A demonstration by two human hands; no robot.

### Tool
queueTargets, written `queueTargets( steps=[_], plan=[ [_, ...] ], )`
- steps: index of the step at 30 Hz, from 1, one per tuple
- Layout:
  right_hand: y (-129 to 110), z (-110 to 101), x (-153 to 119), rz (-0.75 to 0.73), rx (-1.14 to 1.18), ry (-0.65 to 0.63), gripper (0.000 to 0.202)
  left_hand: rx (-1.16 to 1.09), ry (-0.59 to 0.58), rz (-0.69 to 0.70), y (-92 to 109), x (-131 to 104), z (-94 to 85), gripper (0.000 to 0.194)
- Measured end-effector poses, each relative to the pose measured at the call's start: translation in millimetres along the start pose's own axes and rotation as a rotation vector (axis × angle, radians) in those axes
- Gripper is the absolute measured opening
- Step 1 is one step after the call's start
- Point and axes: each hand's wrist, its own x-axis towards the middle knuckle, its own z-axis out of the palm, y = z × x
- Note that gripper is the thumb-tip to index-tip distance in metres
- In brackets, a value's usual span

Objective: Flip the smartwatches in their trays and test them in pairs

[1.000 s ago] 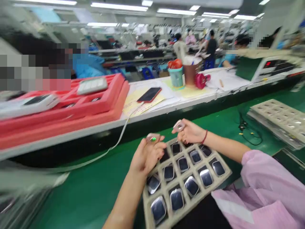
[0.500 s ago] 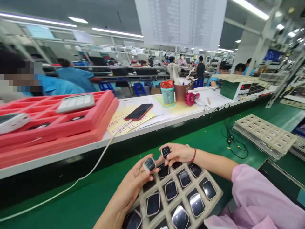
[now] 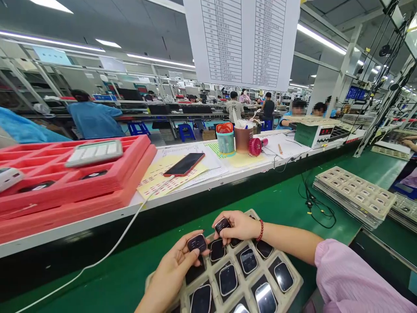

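Observation:
Between the thumb and fingers of my left hand (image 3: 172,267) is a smartwatch body (image 3: 197,243), its dark face turned up. My right hand (image 3: 239,226), with a red bead bracelet at the wrist, pinches a second smartwatch body (image 3: 223,224) close by; faint marks show on its screen. Both hands are above the far left part of a beige compartment tray (image 3: 295,287). Strapless watch bodies with dark glossy faces lie in its compartments, such as one watch body (image 3: 228,280) near the middle. My hands cover some of the far compartments.
A green bench (image 3: 107,269) lies beneath the tray. On the white shelf (image 3: 208,191) are a phone (image 3: 184,164) on papers, cups and a pink fan (image 3: 256,146). Red foam trays (image 3: 130,182) stand left. Black cables (image 3: 314,202) and stacked trays (image 3: 356,195) lie right. A white cable (image 3: 107,248) crosses the bench.
The whole view has shifted, so my hands and the tray appear lower. Both watches stay in my fingers; the left one's face is tilted differently, with less glare.

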Motion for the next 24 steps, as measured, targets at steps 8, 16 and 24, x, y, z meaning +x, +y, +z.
queueTargets(
  steps=[8, 16, 24],
  plan=[
    [-7, 3, -2, -0.015, -0.071, 0.023, 0.047, -0.068, 0.012, 0.003, -1, 4, -1.3, 0.066],
    [-12, 1, -17, -0.049, -0.102, -0.014, 0.049, -0.188, 0.046, 0.041, -7, 2, 9.1, 0.062],
    [-17, 2, -19, -0.098, -0.308, 0.003, 0.038, -0.160, -0.034, 0.140, -25, 7, 1.6, 0.049]
  ],
)
